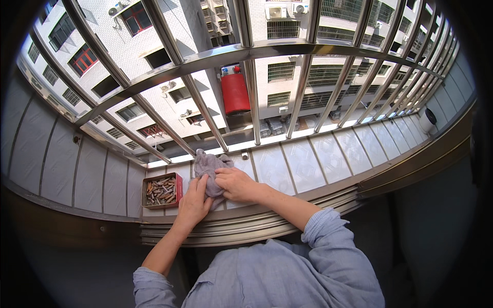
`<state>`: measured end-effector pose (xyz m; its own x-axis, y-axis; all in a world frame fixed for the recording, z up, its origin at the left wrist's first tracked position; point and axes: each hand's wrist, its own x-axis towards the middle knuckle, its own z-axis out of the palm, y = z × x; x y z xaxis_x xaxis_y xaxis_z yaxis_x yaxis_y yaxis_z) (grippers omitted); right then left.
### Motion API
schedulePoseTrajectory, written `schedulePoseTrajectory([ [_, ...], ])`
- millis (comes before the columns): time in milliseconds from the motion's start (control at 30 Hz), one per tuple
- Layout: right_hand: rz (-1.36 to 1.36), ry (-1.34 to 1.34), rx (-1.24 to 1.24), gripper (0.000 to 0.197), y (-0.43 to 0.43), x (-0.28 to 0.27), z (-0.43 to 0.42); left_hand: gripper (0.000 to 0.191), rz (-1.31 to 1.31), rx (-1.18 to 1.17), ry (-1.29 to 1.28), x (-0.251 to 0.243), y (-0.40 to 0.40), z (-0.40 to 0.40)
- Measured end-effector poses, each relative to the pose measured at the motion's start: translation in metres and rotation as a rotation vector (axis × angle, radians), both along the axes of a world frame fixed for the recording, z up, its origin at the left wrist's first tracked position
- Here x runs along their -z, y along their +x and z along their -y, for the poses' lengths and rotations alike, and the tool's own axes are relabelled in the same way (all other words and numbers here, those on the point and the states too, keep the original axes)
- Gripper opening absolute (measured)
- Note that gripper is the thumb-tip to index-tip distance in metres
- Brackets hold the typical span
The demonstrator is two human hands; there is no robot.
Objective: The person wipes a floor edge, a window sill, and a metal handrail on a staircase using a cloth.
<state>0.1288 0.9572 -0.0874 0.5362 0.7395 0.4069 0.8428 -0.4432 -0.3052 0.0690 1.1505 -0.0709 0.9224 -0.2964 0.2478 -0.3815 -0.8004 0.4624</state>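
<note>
A crumpled grey-mauve cloth [210, 163] lies bunched on the white tiled window ledge [269, 169], its far end against the foot of a metal bar. Both hands grip it. My left hand [194, 200] holds its near left side, and my right hand [237, 185] has its fingers curled into the right side. Just left of the cloth stands a red open tin [179, 188]. Inside the tin are many cigarette butts [160, 191].
Stainless steel window bars [251, 96] with a curved crossbar [219, 57] rise along the ledge's outer edge. Nearer me runs a metal sliding-window track [231, 231]. A small round cap [244, 156] sits beyond my right hand. A white cylindrical container [426, 121] with a dark top stands far right.
</note>
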Motion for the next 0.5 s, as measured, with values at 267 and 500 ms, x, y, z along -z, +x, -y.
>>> schedulePoseTrajectory([
  [267, 0.037, -0.062, 0.46, 0.024, -0.021, -0.033, 0.112, 0.06, -0.103, 0.141, -0.21, 0.006, 0.043, 0.134],
  [500, 0.181, -0.099, 0.905, 0.02, -0.058, -0.046, 0.198, 0.051, -0.044, 0.391, -0.29, -0.003, 0.058, 0.248],
])
